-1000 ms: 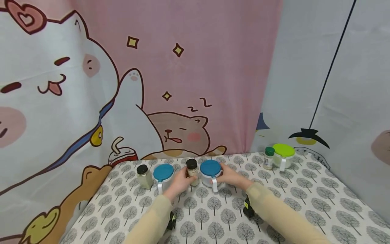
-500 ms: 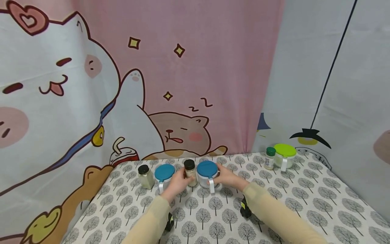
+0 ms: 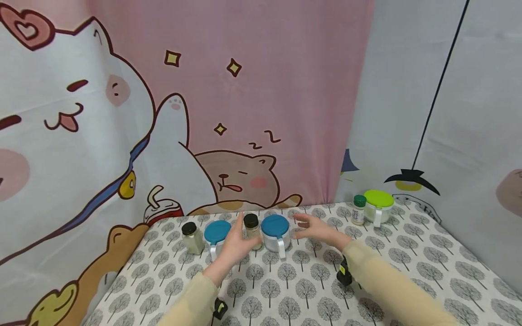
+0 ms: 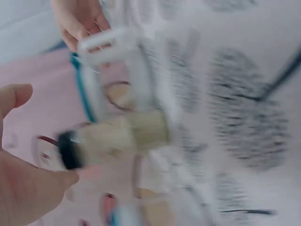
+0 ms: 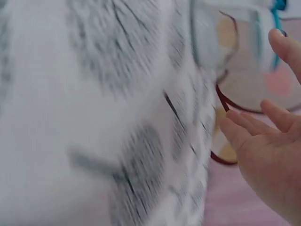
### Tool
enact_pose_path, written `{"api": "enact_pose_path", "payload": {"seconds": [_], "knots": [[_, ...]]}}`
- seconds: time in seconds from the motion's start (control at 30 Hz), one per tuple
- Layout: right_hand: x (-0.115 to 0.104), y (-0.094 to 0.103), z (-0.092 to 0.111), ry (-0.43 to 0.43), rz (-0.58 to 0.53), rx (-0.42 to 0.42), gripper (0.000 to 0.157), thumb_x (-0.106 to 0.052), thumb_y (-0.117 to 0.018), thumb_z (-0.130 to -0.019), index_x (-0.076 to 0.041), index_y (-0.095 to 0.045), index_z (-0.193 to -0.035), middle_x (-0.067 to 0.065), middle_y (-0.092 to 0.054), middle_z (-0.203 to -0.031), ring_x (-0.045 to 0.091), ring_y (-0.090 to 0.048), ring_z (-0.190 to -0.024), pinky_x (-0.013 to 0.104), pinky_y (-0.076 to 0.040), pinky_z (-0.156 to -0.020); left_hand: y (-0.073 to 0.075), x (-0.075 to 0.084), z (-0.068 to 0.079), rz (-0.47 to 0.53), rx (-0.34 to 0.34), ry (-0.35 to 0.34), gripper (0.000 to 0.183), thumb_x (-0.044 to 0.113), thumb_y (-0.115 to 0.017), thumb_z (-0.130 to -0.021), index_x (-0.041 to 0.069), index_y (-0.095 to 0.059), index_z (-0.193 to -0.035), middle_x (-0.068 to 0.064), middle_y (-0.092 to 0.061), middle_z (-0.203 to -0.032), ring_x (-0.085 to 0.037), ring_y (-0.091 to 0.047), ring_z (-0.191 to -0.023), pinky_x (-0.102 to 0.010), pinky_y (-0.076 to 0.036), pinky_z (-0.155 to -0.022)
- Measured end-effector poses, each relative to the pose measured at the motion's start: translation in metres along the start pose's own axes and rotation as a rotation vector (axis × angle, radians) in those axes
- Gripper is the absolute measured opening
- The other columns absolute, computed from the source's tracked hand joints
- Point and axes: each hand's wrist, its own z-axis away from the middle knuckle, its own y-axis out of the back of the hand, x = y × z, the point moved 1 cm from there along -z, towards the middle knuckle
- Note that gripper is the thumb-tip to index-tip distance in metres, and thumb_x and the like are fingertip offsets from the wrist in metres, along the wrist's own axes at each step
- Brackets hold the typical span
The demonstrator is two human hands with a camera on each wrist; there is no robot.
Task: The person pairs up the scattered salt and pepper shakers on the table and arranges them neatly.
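Note:
A spice jar with a black lid (image 3: pixel 250 221) stands between two clear containers with blue lids and white handles. My left hand (image 3: pixel 235 243) is beside this jar with its thumb and fingers spread apart; the left wrist view shows a gap between the hand and the jar (image 4: pixel 122 139). To the jar's right sits one blue-lidded container (image 3: pixel 275 232). Right of that container my right hand (image 3: pixel 311 227) hovers with fingers loosely extended, apart from it, and the right wrist view shows nothing in the palm. The other blue-lidded container (image 3: pixel 217 232) is partly hidden behind my left hand.
Farther left stands another black-lidded jar (image 3: pixel 192 238) with pale contents. At the back right are a green-capped spice bottle (image 3: pixel 358 211) and a container with a lime-green lid (image 3: pixel 379 206). A tree-patterned cloth (image 3: pixel 285 280) covers the table; a cartoon curtain (image 3: pixel 261 90) hangs behind.
Both hands have let go: the left of the black-lidded jar, the right of the blue-lidded container. That container had moved left, closer to the jar. The right hand has drawn away rightward.

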Motion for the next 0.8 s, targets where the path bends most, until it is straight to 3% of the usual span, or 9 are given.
{"api": "enact_pose_path", "payload": {"seconds": [0.2, 0.3, 0.4, 0.6, 0.8], "knots": [[-0.010, 0.051, 0.025, 0.037, -0.002, 0.125, 0.067, -0.019, -0.068, -0.093, 0.002, -0.034, -0.147, 0.025, -0.034, -0.149, 0.046, -0.035, -0.133, 0.054, -0.039, -0.102, -0.009, 0.054, 0.005, -0.033, 0.002, -0.213, 0.092, 0.035, -0.073, -0.088, 0.026, -0.013, -0.157, -0.010, -0.019, -0.159, -0.036, -0.022, -0.142, -0.064, -0.031, -0.104], [-0.013, 0.073, 0.036, 0.050, -0.002, 0.220, 0.066, -0.022, -0.067, -0.093, 0.000, -0.036, -0.147, 0.024, -0.036, -0.148, 0.045, -0.037, -0.132, 0.055, -0.039, -0.102, -0.024, 0.077, 0.000, -0.044, -0.031, -0.275, 0.089, 0.040, -0.072, -0.087, 0.030, -0.017, -0.156, -0.005, -0.024, -0.158, -0.032, -0.028, -0.141, -0.061, -0.032, -0.104], [-0.015, 0.098, 0.052, 0.039, 0.013, 0.326, 0.067, -0.027, -0.068, -0.093, -0.003, -0.036, -0.147, 0.023, -0.037, -0.148, 0.044, -0.040, -0.131, 0.056, -0.038, -0.102, -0.050, 0.097, -0.010, -0.035, -0.086, -0.316, 0.087, 0.042, -0.071, -0.087, 0.030, -0.019, -0.155, -0.003, -0.026, -0.157, -0.027, -0.031, -0.140, -0.056, -0.034, -0.106], [-0.010, 0.132, 0.081, -0.007, 0.059, 0.438, 0.070, -0.034, -0.066, -0.093, -0.006, -0.034, -0.149, 0.021, -0.038, -0.148, 0.041, -0.040, -0.131, 0.057, -0.036, -0.103, -0.102, 0.116, -0.033, 0.030, -0.194, -0.285, 0.084, 0.042, -0.071, -0.088, 0.030, -0.022, -0.155, 0.002, -0.030, -0.155, -0.023, -0.035, -0.138, -0.049, -0.038, -0.105], [0.006, 0.159, 0.109, -0.061, 0.109, 0.560, 0.072, -0.035, -0.062, -0.096, -0.004, -0.029, -0.151, 0.025, -0.033, -0.149, 0.044, -0.036, -0.133, 0.060, -0.036, -0.102, -0.152, 0.129, -0.052, 0.175, -0.222, -0.205, 0.080, 0.037, -0.073, -0.087, 0.019, -0.030, -0.153, 0.000, -0.040, -0.150, -0.024, -0.039, -0.135, -0.045, -0.039, -0.104]]}}
